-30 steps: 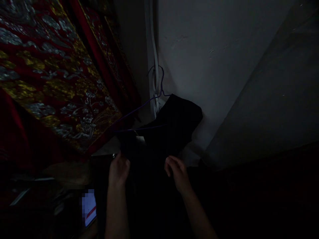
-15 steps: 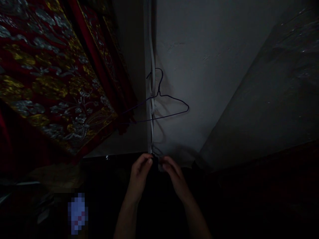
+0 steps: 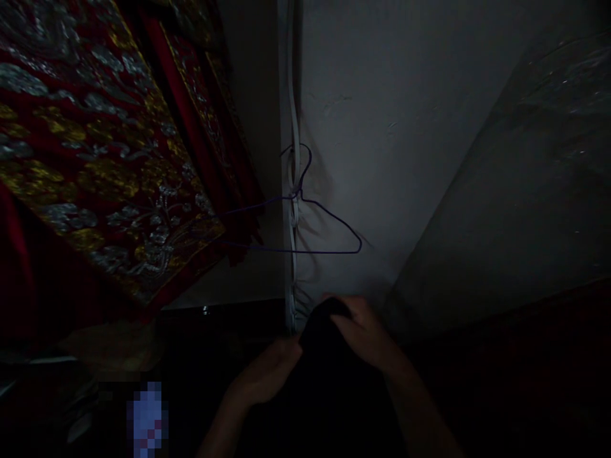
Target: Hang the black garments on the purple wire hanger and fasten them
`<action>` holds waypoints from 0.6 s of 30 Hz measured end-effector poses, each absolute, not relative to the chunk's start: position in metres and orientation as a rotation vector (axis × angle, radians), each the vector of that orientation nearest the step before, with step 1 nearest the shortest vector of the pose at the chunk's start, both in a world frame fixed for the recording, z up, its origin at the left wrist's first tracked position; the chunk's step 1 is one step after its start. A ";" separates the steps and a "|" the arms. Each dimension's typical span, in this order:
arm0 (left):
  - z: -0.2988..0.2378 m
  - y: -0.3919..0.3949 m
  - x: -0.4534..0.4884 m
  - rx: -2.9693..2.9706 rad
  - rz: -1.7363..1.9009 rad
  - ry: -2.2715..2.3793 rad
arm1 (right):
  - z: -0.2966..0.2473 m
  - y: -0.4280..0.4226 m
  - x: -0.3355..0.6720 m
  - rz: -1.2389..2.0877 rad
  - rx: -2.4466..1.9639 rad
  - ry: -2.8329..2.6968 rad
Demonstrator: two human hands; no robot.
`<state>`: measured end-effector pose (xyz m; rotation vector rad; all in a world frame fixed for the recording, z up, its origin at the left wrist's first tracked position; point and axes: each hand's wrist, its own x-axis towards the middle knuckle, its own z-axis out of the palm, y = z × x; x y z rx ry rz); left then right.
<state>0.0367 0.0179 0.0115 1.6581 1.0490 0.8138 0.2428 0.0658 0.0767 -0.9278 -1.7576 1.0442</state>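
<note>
A black garment [image 3: 329, 375] is bunched low in the middle, held between both hands. My left hand [image 3: 267, 375] grips its left side with fingers curled into the cloth. My right hand [image 3: 365, 334] is closed over its top fold. Above them a thin purple wire hanger [image 3: 305, 222] hangs bare from a white cord [image 3: 292, 127] that runs down the wall corner. The room is very dark and the lower part of the garment fades into shadow.
Red cloth with gold and silver embroidery [image 3: 95, 146] hangs at the left, close to the hanger's left end. A pale wall [image 3: 382, 127] stands behind. A large grey slanted surface [image 3: 515, 191] fills the right. A small lit blurred object [image 3: 147, 416] sits at lower left.
The black garment came off the hanger and went down. My hands drew together, then dropped lower and gathered the cloth into a bunch. The bare hanger has tilted.
</note>
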 end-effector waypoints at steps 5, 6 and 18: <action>0.010 0.029 0.021 1.773 0.773 1.244 | 0.121 0.141 0.240 0.541 -0.809 -1.420; 0.012 0.033 0.016 1.788 0.832 1.287 | 0.121 0.156 0.234 0.530 -0.811 -1.406; 0.037 0.041 -0.055 1.832 0.738 1.532 | 0.065 0.198 0.270 0.712 -1.024 -1.633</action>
